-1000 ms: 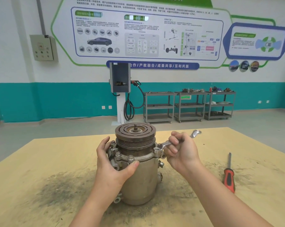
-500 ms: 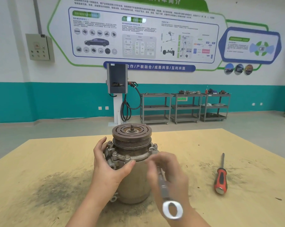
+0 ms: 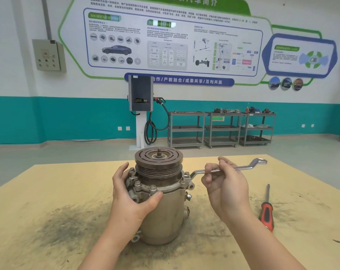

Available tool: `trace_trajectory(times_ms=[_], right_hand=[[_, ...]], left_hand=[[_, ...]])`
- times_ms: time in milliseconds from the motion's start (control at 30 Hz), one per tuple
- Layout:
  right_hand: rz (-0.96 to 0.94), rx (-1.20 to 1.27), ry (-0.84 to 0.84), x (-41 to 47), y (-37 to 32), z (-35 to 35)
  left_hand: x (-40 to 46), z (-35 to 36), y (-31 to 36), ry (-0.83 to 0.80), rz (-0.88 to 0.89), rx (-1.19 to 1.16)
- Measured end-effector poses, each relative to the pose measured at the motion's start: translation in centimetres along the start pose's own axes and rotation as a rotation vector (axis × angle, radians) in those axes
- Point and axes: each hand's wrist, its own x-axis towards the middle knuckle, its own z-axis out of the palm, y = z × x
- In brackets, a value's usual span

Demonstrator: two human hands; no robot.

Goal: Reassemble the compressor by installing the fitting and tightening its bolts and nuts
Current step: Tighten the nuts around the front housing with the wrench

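The compressor [image 3: 166, 215] stands upright on the wooden table [image 3: 48, 191], its brown grooved pulley [image 3: 159, 158] on top. A metal flange with several bolts [image 3: 152, 188] rings the body under the pulley. My left hand [image 3: 129, 193] grips the compressor's left side, thumb on the front of the flange. My right hand [image 3: 226, 190] holds the shaft of a silver offset ring wrench [image 3: 243, 167]. The wrench lies level, its left ring end on a bolt at the flange's right side [image 3: 186, 175].
A red-handled screwdriver [image 3: 266, 211] lies on the table to the right of my right arm. Dark grime stains the tabletop around the compressor. Grey shelf carts [image 3: 221, 129] and a charging post [image 3: 140, 106] stand far back by the wall.
The wrench was swung off the bolt and down toward me half a second ago; now it is back up, level, with its ring end on the right-side bolt. My left hand stayed put.
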Motion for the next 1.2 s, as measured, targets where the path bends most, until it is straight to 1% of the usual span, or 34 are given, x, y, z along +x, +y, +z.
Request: trace_trajectory(times_ms=[67,233,300,367,533,633,733,867,933,1000,1033,1133,1200], right_hand=[[0.101,0.017,-0.026,0.7,0.2,-0.2],[0.358,-0.028,-0.138,2.7,-0.5,-0.1],[0.391,-0.009,-0.158,2.9,-0.3,-0.4],[0.340,0.033,-0.127,2.5,0.3,-0.6],[0.115,0.167,-0.015,0.8,1.7,-0.5],[-0.032,0.093,0.036,-0.4,2.0,-0.1],[-0.143,0.028,0.034,-1.7,2.1,-0.4],[-0.186,-0.018,-0.030,-2.4,0.5,0.2],[-0.181,0.090,0.010,-1.5,-1.1,0.6],[-0.123,0.190,0.049,-0.4,-2.4,0.6],[-0.087,0.187,0.033,-0.3,-2.6,0.5],[-0.005,0.073,-0.025,-0.7,-1.4,-0.1],[0.002,0.057,-0.031,-1.1,-0.4,-0.9]], left_hand=[[0.0,0.0,0.0,-0.005,-0.006,0.002],[0.1,0.1,-0.1,0.001,-0.001,0.006],[0.2,0.1,-0.2,0.004,0.004,-0.001],[0.2,0.1,-0.4,0.009,0.010,0.004],[0.6,-0.1,-1.2,0.028,0.020,0.004],[0.5,-0.1,-1.4,0.026,0.020,0.016],[0.4,0.0,-1.3,0.027,0.027,0.021],[0.4,0.0,-0.9,0.049,0.004,0.027],[0.3,0.2,-0.6,0.049,-0.018,0.029],[0.0,0.8,-0.2,0.086,-0.035,0.050],[-0.3,1.4,0.0,0.130,-0.037,0.094],[-1.7,4.4,1.1,0.333,-0.065,0.296],[-2.7,6.5,2.6,0.402,-0.095,0.403]])
